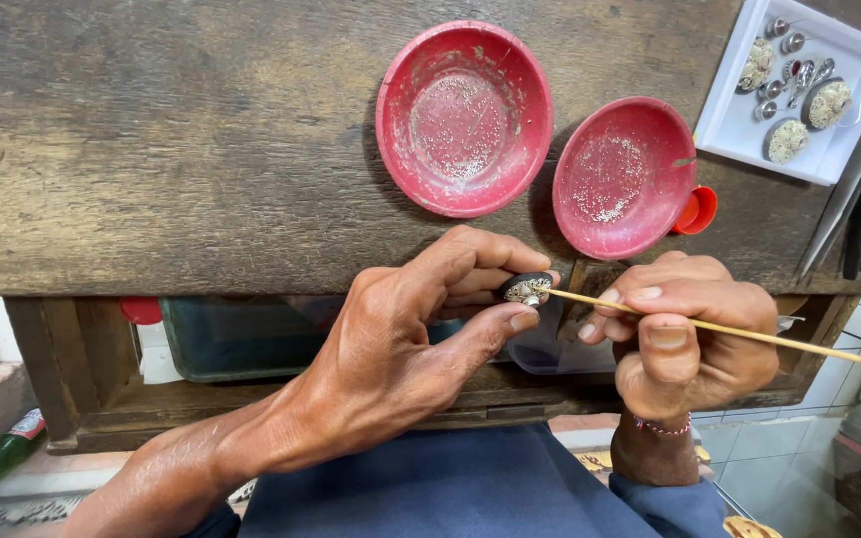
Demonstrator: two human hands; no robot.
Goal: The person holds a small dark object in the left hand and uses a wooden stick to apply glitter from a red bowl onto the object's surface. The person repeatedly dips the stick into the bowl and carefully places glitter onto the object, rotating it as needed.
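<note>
At the front edge of the wooden counter (201,149), a small round ornament (528,290) is pinched in the grip of the left hand (421,339), while a thin wooden stick (749,335), its tip touching the ornament, is clenched by the right hand (685,344), just below two red bowls (464,118).

Rough, worn wooden bench (201,149), scuffed matt red plastic bowls (463,118), shiny metal pieces (779,60), smooth pale wooden stick (749,335).
</note>
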